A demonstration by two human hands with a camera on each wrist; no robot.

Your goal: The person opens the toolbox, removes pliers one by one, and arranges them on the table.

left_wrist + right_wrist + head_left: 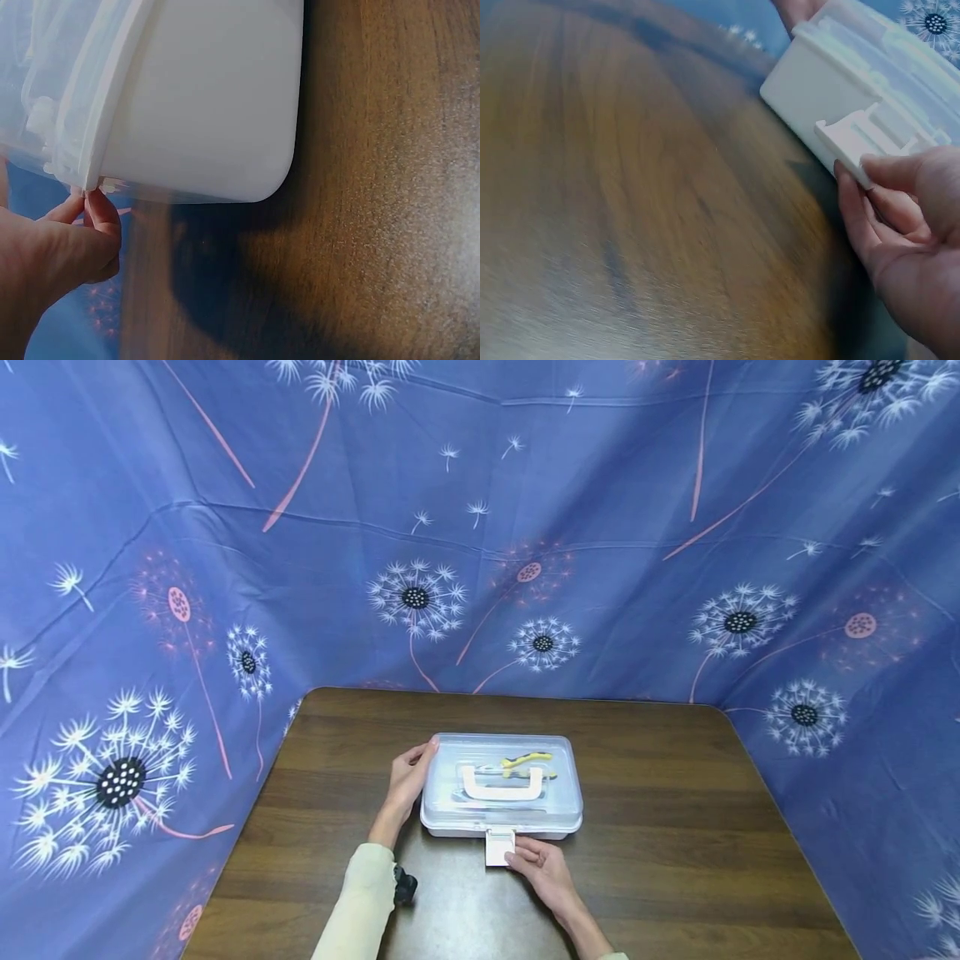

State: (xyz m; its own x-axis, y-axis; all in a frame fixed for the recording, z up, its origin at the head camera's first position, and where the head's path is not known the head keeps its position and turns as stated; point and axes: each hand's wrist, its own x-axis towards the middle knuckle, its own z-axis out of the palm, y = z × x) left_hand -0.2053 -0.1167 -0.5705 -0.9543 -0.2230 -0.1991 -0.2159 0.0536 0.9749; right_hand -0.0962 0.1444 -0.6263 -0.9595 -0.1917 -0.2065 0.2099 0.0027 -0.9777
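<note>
A white plastic toolbox (442, 831) with a clear lid (465, 747) and a white carrying handle (502, 793) sits on the table, lid down. Through the lid show yellow-handled pliers (517, 760). At the box's left end my left hand (407, 779) pinches the rim near the corner, thumb and fingertips meeting there in the left wrist view. My right hand (546, 872) holds the right edge of the white front latch (855, 142) between thumb and fingers. This latch is swung outward from the front wall, still joined at its top.
The brown wooden table (675, 827) extends to both sides of the box. Blue cloth (480, 543) with a dandelion print hangs behind and at the sides. A small black camera (405, 887) is worn at the left wrist.
</note>
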